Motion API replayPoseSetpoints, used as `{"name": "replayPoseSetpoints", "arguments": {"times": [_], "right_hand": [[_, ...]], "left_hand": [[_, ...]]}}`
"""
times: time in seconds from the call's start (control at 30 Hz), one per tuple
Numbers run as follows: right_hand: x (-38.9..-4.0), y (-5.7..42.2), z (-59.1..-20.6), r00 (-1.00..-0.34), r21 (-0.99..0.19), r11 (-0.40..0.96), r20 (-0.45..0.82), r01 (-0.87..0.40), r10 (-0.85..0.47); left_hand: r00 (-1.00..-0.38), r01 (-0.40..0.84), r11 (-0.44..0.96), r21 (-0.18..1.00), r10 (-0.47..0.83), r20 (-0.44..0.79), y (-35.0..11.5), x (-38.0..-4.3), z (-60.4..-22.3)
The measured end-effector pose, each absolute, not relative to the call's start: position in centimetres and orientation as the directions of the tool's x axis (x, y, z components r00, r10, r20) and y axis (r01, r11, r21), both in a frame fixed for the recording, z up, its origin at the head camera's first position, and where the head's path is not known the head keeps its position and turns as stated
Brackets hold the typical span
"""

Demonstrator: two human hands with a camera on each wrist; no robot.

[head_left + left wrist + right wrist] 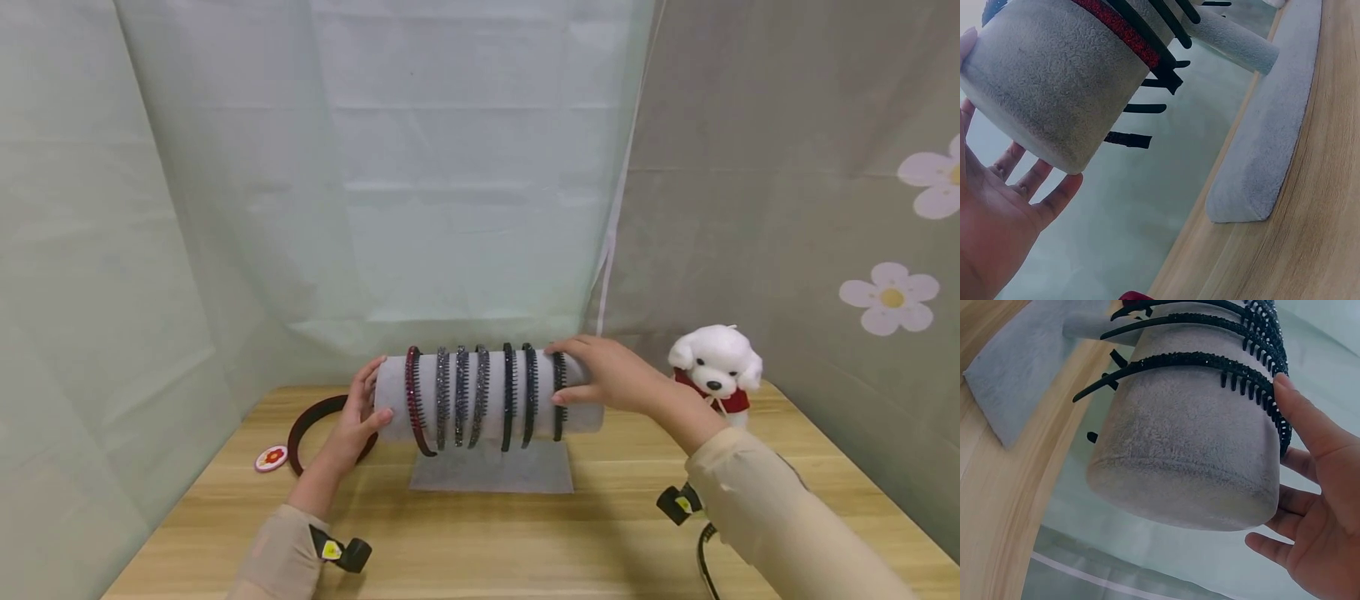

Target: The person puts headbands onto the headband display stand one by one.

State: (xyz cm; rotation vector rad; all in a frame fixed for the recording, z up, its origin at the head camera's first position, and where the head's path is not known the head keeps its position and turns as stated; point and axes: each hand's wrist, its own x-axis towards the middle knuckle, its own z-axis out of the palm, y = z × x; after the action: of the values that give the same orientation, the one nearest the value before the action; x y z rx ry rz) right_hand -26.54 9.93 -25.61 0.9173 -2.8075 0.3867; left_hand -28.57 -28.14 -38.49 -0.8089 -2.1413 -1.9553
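Note:
A grey plush headband stand [491, 467], a padded roll on a flat base, carries several toothed glittery headbands. My left hand [351, 425] holds the roll's left end, thumb in front and fingers behind. Nearest to it on the roll is a red headband [412, 396]. At the other end my right hand [611, 375] has its thumb and fingers on the outermost black headband [1179, 360]; some fingers reach behind the roll in the right wrist view. Between these sit silver-grey and black headbands [507, 400]. The left wrist view shows the grey roll [1047, 81] against the left fingers.
A dark red headband [300, 429] lies on the wooden table [465, 542] behind my left forearm, beside a round flower-patterned disc [271, 458]. A white plush dog [716, 367] in red stands at the right. Pale curtains [480, 167] hang behind.

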Motion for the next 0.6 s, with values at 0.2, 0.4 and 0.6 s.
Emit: {"name": "replayPoseSetpoints", "arguments": {"times": [0.2, 0.4, 0.6], "right_hand": [[-27.15, 9.67, -25.42, -0.808, -0.256, 0.766, 0.181, -0.590, -0.561], [-27.45, 9.56, -25.29, -0.809, -0.302, 0.752, 0.170, -0.586, -0.562], [-27.60, 9.61, -25.57, -0.829, -0.358, 0.752, 0.143, -0.553, -0.541]], "left_hand": [[-0.846, 0.468, 0.009, 0.884, 0.294, 0.445, -28.10, -28.64, -38.49], [-0.850, 0.461, 0.009, 0.887, 0.293, 0.439, -28.08, -28.63, -38.51], [-0.843, 0.470, 0.000, 0.883, 0.295, 0.449, -28.16, -28.64, -38.58]]}}
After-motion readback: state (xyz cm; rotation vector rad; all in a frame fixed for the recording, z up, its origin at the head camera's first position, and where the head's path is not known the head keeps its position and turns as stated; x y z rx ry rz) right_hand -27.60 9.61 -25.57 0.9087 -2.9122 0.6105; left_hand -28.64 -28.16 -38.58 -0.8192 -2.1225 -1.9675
